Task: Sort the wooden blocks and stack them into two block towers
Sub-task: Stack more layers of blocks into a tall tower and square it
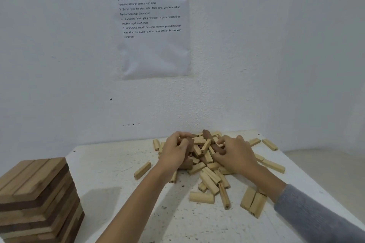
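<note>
Lying heaped near the far edge of the white table (110, 171): a pile of wooden blocks (205, 162), mostly pale, a few dark brown ones mixed in at the top. Spilling outward toward the far right corner and the middle of the surface, several loose pale blocks (201, 197). Resting on the pile's left side, left hand (174, 151), fingers curling around a dark brown block (189, 143). Pressing onto the pile's right side, right hand (234, 155), fingers bending into the blocks; grip impossible to judge. Standing at the near left corner, a finished block tower (37, 201) of mixed light and dark layers. Hanging on the wall behind, a printed sheet (152, 23).
</note>
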`<state>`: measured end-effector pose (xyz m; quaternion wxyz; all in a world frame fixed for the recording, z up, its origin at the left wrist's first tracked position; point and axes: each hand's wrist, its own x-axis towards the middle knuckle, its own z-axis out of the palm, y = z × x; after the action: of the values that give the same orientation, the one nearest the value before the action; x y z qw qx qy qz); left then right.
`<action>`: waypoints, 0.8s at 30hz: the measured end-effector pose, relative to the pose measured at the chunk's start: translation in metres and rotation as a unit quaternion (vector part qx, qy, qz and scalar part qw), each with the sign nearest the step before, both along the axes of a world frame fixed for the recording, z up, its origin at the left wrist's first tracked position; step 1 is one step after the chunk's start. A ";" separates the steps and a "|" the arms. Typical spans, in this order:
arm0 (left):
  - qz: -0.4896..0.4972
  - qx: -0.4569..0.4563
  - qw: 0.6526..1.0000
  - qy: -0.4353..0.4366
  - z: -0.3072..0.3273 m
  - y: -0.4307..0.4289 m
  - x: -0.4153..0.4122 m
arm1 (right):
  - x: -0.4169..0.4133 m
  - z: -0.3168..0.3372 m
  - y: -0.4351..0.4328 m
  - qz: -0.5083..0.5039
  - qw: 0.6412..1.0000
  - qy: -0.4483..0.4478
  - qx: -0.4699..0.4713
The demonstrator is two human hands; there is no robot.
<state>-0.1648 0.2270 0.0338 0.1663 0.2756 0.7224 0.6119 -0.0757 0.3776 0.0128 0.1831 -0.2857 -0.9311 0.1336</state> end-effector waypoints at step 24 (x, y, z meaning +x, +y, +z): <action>0.037 0.093 0.991 -0.093 0.000 0.039 -0.037 | -0.072 0.008 0.052 -0.038 0.940 0.135 -0.310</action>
<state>-0.2017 0.2656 0.0339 0.1839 0.2045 0.6537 0.7050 -0.1474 0.4292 0.0212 0.2148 -0.3430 -0.7985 0.4457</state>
